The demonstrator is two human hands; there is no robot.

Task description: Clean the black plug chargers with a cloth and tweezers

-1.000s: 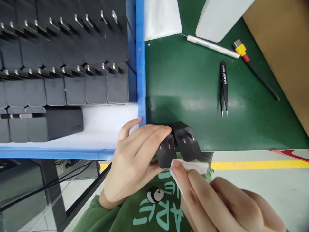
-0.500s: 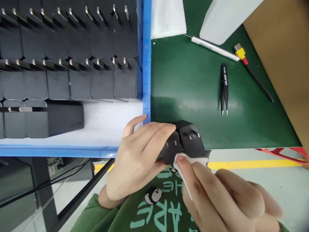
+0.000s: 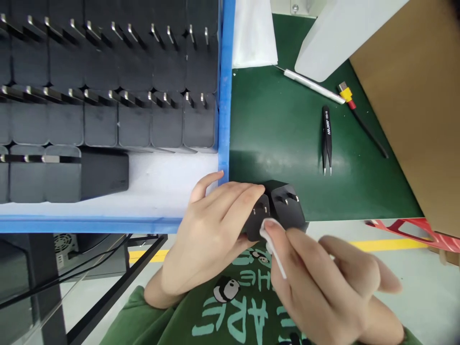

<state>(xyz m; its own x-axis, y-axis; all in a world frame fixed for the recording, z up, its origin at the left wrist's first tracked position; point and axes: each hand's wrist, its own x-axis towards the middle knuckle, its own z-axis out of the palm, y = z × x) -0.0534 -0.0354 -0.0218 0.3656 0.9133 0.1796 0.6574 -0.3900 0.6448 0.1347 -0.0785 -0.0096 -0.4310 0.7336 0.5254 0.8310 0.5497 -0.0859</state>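
My left hand is wrapped round a black power adapter whose two metal prongs point up, at the front edge of the green mat. Beside it, on the right, a second black adapter stands with its prongs up. My right hand pinches a folded white cloth between thumb and fingers. The cloth's tip is at the near end of the held adapter. Part of the held adapter is hidden behind my left fingers.
A blue-edged tray on the left holds rows of black adapters. On the green mat lie black tweezers, a silver pen-like knife, a cable and white cloths. Cardboard borders the right.
The white cloth is bunched smaller in my right hand and has shifted slightly along the held adapter's end. My left hand keeps its hold. The whole view has shifted a little.
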